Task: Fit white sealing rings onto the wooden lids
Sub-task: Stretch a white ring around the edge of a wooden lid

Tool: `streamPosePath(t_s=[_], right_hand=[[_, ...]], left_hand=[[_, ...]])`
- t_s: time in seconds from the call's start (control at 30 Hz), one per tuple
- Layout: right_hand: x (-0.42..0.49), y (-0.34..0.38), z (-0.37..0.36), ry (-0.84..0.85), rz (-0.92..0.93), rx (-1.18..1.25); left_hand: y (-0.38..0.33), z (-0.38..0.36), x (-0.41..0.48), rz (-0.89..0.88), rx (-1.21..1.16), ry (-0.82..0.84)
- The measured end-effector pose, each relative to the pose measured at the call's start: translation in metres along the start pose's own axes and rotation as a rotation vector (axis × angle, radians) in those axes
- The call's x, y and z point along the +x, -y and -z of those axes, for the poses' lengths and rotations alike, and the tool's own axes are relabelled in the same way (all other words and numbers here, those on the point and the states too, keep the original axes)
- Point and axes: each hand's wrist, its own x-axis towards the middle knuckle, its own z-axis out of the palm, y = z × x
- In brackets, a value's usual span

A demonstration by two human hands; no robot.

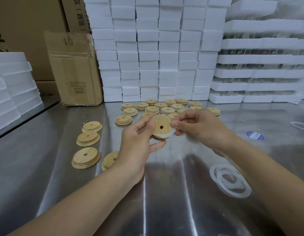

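Above the steel table, my left hand (139, 142) grips a round wooden lid (160, 127) with a small centre hole, its stepped side facing me. A white sealing ring (165, 135) lies partly round the lid's lower right edge. My right hand (195, 126) pinches that ring at the lid's right rim. Several bare wooden lids (87, 138) lie on the table to the left. More lids (166, 109) with white rings sit in rows behind my hands. A few loose white rings (230, 180) lie on the table near my right forearm.
The steel table (165, 193) spreads below my arms. White foam blocks (156, 57) are stacked along the back and at the left. A cardboard box (74, 70) stands at the back left. A blue sticker (255, 135) and another ring (299, 125) lie at the right.
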Motion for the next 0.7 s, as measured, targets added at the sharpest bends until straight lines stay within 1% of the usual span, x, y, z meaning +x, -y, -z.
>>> streamPosePath(t_s=[0.17, 0.23, 0.3, 0.37, 0.47, 0.57, 0.63, 0.7], right_hand=[[-0.004, 0.002, -0.012, -0.072, -0.024, 0.002], [-0.005, 0.002, -0.015, -0.065, -0.071, 0.017], [-0.005, 0.002, -0.016, -0.090, -0.076, 0.043], [-0.005, 0.001, -0.017, -0.151, -0.036, 0.051], [-0.003, 0.000, -0.018, -0.208, 0.076, -0.046], [-0.003, -0.003, -0.021, -0.148, 0.164, -0.168], [-0.003, -0.004, -0.024, -0.123, 0.190, -0.246], [-0.002, -0.006, -0.025, -0.132, 0.185, -0.258]], left_hand=[[-0.002, 0.000, 0.000, -0.026, -0.098, 0.008], [-0.003, -0.002, -0.001, -0.024, -0.112, 0.035], [-0.004, -0.003, -0.001, -0.026, -0.101, 0.051], [-0.005, -0.003, 0.000, -0.043, -0.046, 0.064], [-0.005, -0.003, 0.000, -0.105, 0.099, 0.089], [-0.001, -0.002, 0.001, -0.217, 0.247, 0.085], [0.000, 0.001, 0.003, -0.282, 0.334, 0.091], [0.000, 0.004, 0.006, -0.332, 0.393, 0.102]])
